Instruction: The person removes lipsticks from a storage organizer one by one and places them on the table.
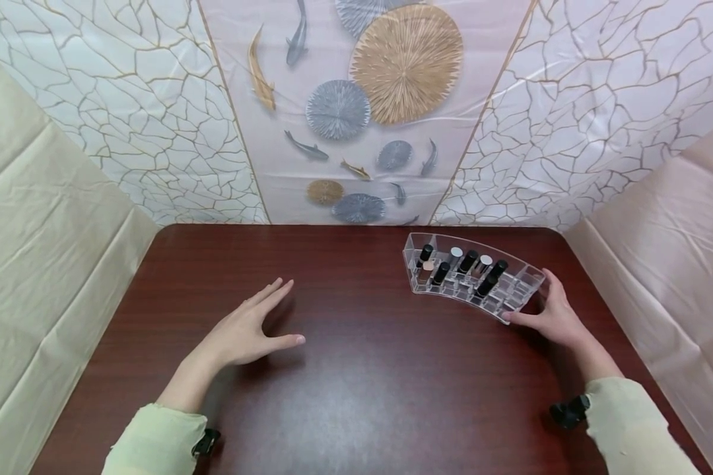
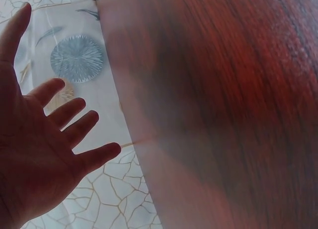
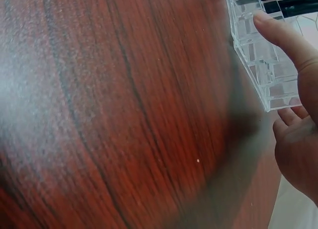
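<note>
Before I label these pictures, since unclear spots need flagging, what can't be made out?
Head view: any lettering on the small black cylindrical containers, too small.
Right wrist view: most of the clear curved plastic organizer, cut off by the top and right edges.
Left wrist view: part of the bare left hand, cut off by the left edge.

I'm at a dark red-brown table [image 1: 356,343], wood grain, rounded far corners. Back wall covering [image 1: 154,99] in front of me: white with gold crackle lines either side, pale centre strip [image 1: 285,178] with gold and grey discs [image 1: 407,66] plus fish [image 1: 261,72]. Cream seamed cloth [image 1: 35,277] flanks me left and right. Soft white glare [image 1: 344,422] on the near tabletop.
</note>
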Available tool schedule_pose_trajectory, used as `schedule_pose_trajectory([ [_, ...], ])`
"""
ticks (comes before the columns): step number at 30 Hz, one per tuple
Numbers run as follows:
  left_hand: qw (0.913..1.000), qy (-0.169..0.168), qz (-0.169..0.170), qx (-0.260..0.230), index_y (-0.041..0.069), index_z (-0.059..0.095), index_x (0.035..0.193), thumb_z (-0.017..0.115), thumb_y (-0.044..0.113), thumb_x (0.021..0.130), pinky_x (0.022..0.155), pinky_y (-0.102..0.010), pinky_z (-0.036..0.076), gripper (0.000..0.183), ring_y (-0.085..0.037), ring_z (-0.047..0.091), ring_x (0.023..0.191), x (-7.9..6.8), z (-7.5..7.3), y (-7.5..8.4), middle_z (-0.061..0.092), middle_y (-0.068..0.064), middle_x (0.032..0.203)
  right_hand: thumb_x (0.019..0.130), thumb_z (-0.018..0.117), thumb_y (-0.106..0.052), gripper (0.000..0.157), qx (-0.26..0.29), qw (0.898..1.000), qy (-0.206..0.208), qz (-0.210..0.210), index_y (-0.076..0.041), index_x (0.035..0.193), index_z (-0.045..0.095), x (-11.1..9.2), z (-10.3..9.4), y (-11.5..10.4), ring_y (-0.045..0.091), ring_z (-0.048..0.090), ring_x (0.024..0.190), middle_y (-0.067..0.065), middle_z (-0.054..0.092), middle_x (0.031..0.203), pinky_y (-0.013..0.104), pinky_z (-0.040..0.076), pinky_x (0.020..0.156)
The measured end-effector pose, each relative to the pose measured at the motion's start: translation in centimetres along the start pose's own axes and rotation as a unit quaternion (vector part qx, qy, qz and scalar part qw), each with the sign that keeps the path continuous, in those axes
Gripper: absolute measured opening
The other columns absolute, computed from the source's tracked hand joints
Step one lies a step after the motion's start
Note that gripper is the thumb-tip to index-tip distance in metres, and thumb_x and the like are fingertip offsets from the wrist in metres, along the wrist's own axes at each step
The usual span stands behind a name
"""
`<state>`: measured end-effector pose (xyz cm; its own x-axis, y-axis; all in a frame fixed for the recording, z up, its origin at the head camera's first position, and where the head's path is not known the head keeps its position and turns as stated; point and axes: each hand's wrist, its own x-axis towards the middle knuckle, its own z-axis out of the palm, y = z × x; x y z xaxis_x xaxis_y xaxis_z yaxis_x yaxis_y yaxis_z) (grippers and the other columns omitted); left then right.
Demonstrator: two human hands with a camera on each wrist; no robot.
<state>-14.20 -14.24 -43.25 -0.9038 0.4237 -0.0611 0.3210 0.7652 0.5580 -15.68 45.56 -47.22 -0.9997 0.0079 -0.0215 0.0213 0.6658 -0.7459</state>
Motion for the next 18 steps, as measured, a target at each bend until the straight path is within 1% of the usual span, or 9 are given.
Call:
schedule_pose_trajectory([
  [3, 1.0000, 0.002, 0.002, 0.001, 0.030, 0.027, 0.171, 0.072, 0.075, 0.088, 0.117, -0.071, 0.035, 0.104, -0.040, 0.030, 0.159, 0.0, 0.1, 0.1, 0.024, -0.008, 0.177, 0.085, 0.091, -0.018, 0.130, -0.001, 1.000, 0.003, 0.002, 0.005, 0.165, -0.009, 0.1, 0.0, 0.0, 0.066, 0.019, 0.151, 0.043, 0.012, 0.161, 0.073, 0.020, 0.120],
  [9, 1.0000, 0.007, 0.006, 0.002, 0.029, 0.029, 0.171, 0.072, 0.074, 0.088, 0.118, -0.071, 0.033, 0.103, -0.040, 0.029, 0.159, 0.0, 0.2, 0.1, 0.025, -0.009, 0.176, 0.085, 0.092, -0.022, 0.129, -0.006, 1.000, 0.004, 0.006, 0.004, 0.165, -0.006, 0.4, 0.4, 0.1, 0.065, 0.020, 0.151, 0.043, 0.016, 0.159, 0.074, 0.021, 0.120],
  [18, 1.0000, 0.004, 0.000, -0.002, 0.029, 0.029, 0.171, 0.076, 0.074, 0.085, 0.117, -0.073, 0.033, 0.107, -0.040, 0.028, 0.160, 0.0, 0.2, 0.2, 0.026, -0.009, 0.176, 0.082, 0.094, -0.020, 0.127, -0.021, 1.000, 0.016, -0.002, 0.006, 0.165, 0.002, 0.8, 1.1, -0.7, 0.065, 0.031, 0.146, 0.042, 0.024, 0.156, 0.072, 0.029, 0.117],
])
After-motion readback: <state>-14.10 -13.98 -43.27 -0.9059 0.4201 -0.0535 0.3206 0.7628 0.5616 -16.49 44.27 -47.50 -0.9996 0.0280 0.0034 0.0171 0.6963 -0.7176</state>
